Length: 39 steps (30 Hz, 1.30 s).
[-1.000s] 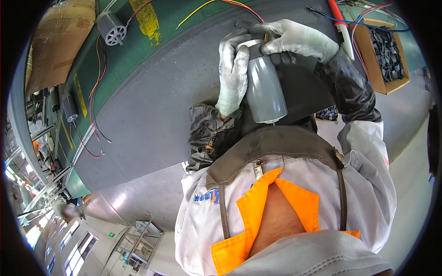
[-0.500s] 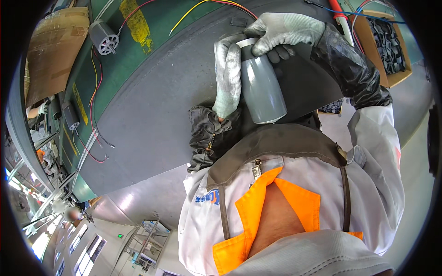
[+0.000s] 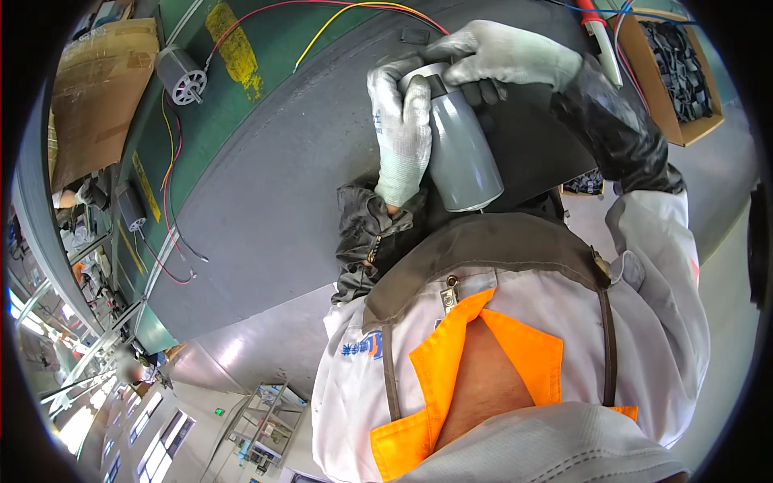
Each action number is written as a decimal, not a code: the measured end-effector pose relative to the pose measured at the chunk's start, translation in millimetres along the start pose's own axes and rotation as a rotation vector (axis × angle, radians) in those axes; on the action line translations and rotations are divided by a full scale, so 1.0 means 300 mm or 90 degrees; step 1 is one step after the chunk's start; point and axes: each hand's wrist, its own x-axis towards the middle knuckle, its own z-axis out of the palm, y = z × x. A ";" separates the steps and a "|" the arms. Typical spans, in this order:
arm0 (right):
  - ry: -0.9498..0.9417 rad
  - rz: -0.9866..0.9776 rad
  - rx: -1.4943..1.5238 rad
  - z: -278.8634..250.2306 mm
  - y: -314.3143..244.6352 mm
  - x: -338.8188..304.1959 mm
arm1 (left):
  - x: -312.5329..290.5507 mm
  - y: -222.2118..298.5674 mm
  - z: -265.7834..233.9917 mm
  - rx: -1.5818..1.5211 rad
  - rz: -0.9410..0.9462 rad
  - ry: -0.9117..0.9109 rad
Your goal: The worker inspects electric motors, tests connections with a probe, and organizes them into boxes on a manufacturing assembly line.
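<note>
Nearest the camera, the lower half of the view is filled by a white work jacket point(image 3: 515, 378) with an orange collar lining and a grey-brown collar, and dark sleeve covers are worn over both forearms.

Just beyond the collar, a grey cylindrical housing point(image 3: 463, 145) is held up off the desk, tilted, with its closed, rounded end toward the wearer. It is clasped along its left flank by the left hand point(image 3: 400, 133), whose gloved fingers are wrapped round the body in a closed grip. Its upper end is covered by the right hand point(image 3: 503, 56), also in a pale knit glove; that grip is closed over the rim, though what is pressed or turned under the palm cannot be made out, as the end is hidden.

Beyond the hands, a dark grey mat point(image 3: 274, 185) is spread on the green desk point(image 3: 201, 105). Red and yellow wires point(image 3: 322, 24) are trailed across it, and a small motor point(image 3: 181, 74) is set near a cardboard sheet point(image 3: 97, 88). A cardboard box point(image 3: 672, 72) of black parts is placed to the far right.

A slip is judged the main risk: the smooth housing is carried on knit gloves alone, so a twist at the top could let it rotate or drop onto the mat. A glove fingertip could also be pinched at the rim.
</note>
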 end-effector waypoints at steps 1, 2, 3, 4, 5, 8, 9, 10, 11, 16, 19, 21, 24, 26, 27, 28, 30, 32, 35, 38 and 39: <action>0.089 -0.083 -0.094 0.006 0.050 0.009 | -0.007 0.007 -0.002 -0.006 -0.025 0.004; 0.178 -0.166 -0.187 0.005 0.087 0.017 | -0.011 0.019 -0.005 -0.003 -0.023 0.006; 0.184 -0.173 -0.201 0.025 0.080 0.005 | -0.019 0.021 -0.010 -0.036 -0.065 0.011; 0.220 -0.281 -0.291 0.044 0.075 -0.013 | -0.021 0.026 -0.008 -0.071 -0.104 0.015; 0.228 -0.265 -0.322 0.074 0.064 -0.023 | -0.030 0.017 -0.004 -0.068 -0.105 0.018; 0.329 -0.263 -0.371 0.165 0.103 -0.007 | -0.044 -0.024 0.007 -0.124 -0.067 0.035; 0.384 -0.254 -0.398 0.202 0.103 0.007 | -0.046 -0.031 -0.005 -0.043 -0.034 0.023; 0.436 -0.248 -0.423 0.234 0.108 0.025 | -0.045 -0.039 -0.010 0.042 -0.001 0.014; 0.480 -0.303 -0.350 0.254 0.124 0.043 | -0.042 -0.046 -0.003 0.056 0.032 0.024; 0.557 -0.261 -0.360 0.280 0.114 0.074 | -0.035 -0.025 0.013 -0.043 -0.006 0.030; 0.592 -0.346 -0.321 0.269 0.122 0.048 | -0.044 -0.036 0.038 0.111 0.106 0.141; 0.603 -0.394 -0.359 0.251 0.129 0.036 | -0.058 -0.033 0.039 0.149 0.133 0.214; 0.600 -0.435 -0.375 0.239 0.111 0.026 | -0.067 -0.024 0.046 0.223 0.157 0.253; 0.586 -0.400 -0.376 0.216 0.103 0.039 | -0.059 -0.020 0.047 0.285 0.203 0.255; 0.603 -0.404 -0.393 0.210 0.096 0.049 | -0.060 -0.020 0.044 0.312 0.234 0.240; 0.599 -0.404 -0.395 0.201 0.092 0.054 | -0.058 -0.020 0.044 0.339 0.264 0.223; 0.568 -0.338 -0.403 0.186 0.089 0.057 | -0.038 -0.023 0.059 0.322 0.292 0.242; 0.581 -0.324 -0.399 0.205 0.101 0.056 | -0.033 -0.026 0.073 0.322 0.248 0.235; 0.657 -0.374 -0.347 0.245 0.142 0.057 | -0.037 -0.039 0.087 0.299 0.263 0.243; 0.674 -0.439 -0.221 0.268 0.160 0.047 | -0.060 -0.043 0.083 0.291 0.255 0.254; 0.686 -0.451 -0.246 0.272 0.183 0.041 | -0.058 -0.042 0.077 0.291 0.245 0.261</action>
